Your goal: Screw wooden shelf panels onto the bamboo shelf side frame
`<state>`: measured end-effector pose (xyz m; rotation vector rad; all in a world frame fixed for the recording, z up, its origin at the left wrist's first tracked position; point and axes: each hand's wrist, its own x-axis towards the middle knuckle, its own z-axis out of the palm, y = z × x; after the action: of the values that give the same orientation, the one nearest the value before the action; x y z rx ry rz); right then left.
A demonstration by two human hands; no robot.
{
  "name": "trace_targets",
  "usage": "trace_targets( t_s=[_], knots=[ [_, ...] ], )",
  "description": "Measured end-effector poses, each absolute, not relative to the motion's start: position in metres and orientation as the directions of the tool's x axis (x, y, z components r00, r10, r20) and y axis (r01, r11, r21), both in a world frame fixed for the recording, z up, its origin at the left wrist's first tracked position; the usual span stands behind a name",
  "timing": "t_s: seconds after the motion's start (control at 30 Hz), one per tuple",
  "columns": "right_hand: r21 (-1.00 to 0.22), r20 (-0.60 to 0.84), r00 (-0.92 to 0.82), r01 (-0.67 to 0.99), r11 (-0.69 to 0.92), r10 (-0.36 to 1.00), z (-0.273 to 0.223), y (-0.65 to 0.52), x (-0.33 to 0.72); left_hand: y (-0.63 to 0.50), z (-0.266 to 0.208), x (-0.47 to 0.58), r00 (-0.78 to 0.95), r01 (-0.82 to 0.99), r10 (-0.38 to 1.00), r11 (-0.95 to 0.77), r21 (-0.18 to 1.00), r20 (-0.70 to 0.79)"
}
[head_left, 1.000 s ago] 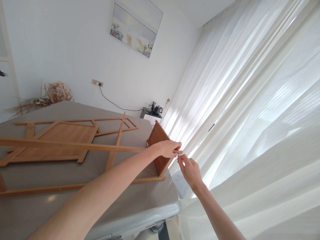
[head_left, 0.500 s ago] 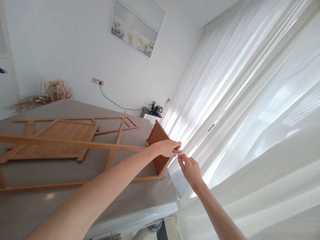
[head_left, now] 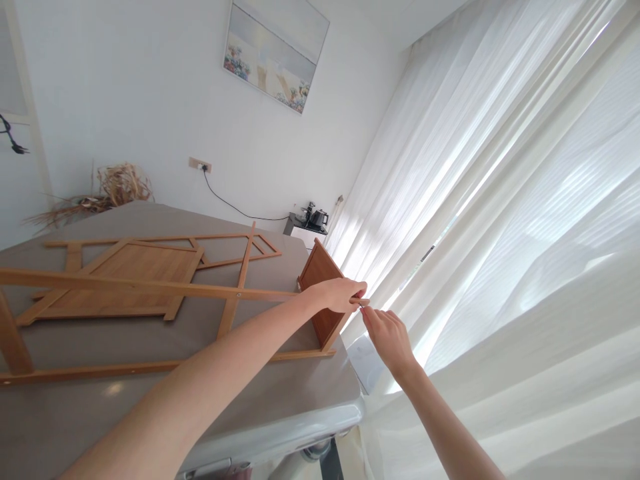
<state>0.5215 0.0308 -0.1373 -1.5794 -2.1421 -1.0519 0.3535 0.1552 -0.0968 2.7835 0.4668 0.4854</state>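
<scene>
My left hand (head_left: 339,295) is closed around the far right end of a long wooden rail (head_left: 190,289), part of a wooden frame lying on the table. The tip of this wooden piece sticks out past my fingers. Right beside that tip, my right hand (head_left: 389,337) has its fingers pinched together. A thin dark sliver shows between the fingertips and the wood, too small to name. An upright wooden panel (head_left: 325,270) stands at this end of the frame, partly hidden by my left hand and forearm.
A grey-brown tabletop (head_left: 280,393) carries a flat wooden panel (head_left: 135,277) and a slim wooden frame (head_left: 240,250) behind the rail. Dried stalks (head_left: 123,185) lie at the far left. Sheer white curtains (head_left: 480,220) hang close on the right. A kettle (head_left: 319,219) stands beyond the table.
My right hand has turned, with its fingers curled in more and closer to the wood's tip. My left hand keeps its grip. The view has shifted slightly.
</scene>
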Motion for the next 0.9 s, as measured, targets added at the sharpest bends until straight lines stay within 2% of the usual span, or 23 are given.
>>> trace_targets(
  t_s=[0.07, 0.2, 0.27, 0.5, 0.77, 0.9],
  knots=[
    [0.318, 0.62, -0.311, 0.939, 0.131, 0.721, -0.1381, 0.031, 0.52, 0.1548, -0.0962, 0.3531, 0.892, 0.267, 0.36, -0.907, 0.325, 0.274],
    [0.087, 0.606, -0.15, 0.989, 0.122, 0.781, -0.1405, 0.0308, 0.5162, 0.1551, -0.0961, 0.3528, 0.893, 0.262, 0.358, -0.906, 0.333, 0.272],
    [0.042, 0.592, -0.115, 0.993, 0.113, 0.797, -0.1414, 0.0306, 0.5159, 0.1551, -0.0962, 0.3529, 0.895, 0.258, 0.355, -0.906, 0.336, 0.27],
    [0.21, 0.601, -0.174, 0.976, 0.055, 0.78, -0.1431, 0.0309, 0.5211, 0.1546, -0.0963, 0.3535, 0.896, 0.265, 0.359, -0.904, 0.334, 0.262],
    [0.433, 0.629, -0.388, 0.895, 0.112, 0.673, -0.1413, 0.0331, 0.5236, 0.157, -0.098, 0.3548, 0.895, 0.264, 0.351, -0.914, 0.307, 0.275],
    [0.498, 0.603, -0.441, 0.859, 0.117, 0.665, -0.1398, 0.0328, 0.5249, 0.1552, -0.0961, 0.3537, 0.894, 0.276, 0.365, -0.906, 0.322, 0.261]
  ],
)
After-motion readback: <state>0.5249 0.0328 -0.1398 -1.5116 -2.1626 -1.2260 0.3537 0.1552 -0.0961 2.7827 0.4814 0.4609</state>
